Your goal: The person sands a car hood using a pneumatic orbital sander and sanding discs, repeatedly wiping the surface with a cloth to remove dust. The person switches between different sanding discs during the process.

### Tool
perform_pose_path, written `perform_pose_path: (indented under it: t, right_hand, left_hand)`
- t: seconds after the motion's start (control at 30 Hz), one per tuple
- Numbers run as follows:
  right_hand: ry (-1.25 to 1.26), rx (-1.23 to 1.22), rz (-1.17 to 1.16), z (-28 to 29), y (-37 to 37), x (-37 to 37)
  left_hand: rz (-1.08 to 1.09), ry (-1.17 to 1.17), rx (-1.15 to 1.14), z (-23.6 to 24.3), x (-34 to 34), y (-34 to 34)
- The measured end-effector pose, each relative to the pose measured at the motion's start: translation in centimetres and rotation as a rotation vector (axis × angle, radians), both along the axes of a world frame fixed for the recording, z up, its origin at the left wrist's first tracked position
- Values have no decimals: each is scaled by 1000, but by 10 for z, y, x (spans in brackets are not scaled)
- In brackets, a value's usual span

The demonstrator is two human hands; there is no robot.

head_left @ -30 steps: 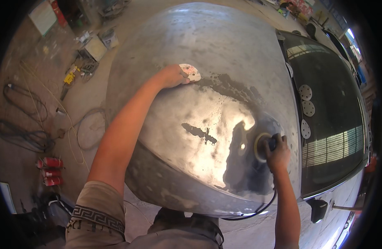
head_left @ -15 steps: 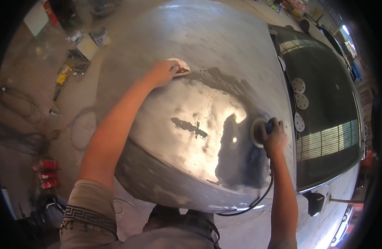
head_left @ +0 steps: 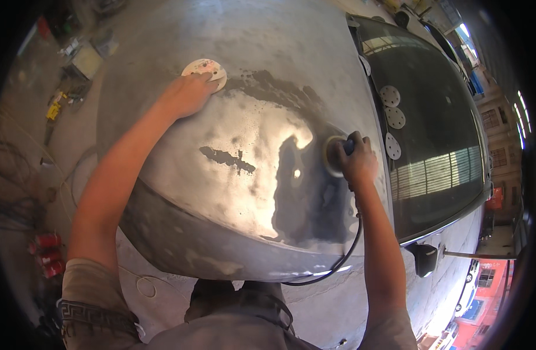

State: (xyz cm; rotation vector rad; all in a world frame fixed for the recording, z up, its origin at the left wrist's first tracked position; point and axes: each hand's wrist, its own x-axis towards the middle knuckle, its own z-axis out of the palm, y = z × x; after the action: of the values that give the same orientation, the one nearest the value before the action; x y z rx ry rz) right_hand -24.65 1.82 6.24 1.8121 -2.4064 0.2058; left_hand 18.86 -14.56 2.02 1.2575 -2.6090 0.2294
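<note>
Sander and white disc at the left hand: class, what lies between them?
Only hood surface lies between the sander and that white disc: a shiny patch edged above by a dark streak. The head view shows no loose object there.

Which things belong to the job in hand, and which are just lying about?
In the job:
round sander in the right hand
white holed disc at the left hand
grey car hood

Apparently lying about:
red cylinders
yellow tool
loose discs on the windscreen, perhaps spares
</note>
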Motion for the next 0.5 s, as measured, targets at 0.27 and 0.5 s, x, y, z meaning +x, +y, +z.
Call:
perform_pose_path:
  t: [0.27,0.5]
  right_hand:
    - [-130,91,164,-7,81,40]
    - [-47,17,20,-6,-6,-2]
  left_hand:
    - [1,26,-147,2,9,-4]
    - [22,155,-394,52,4,8]
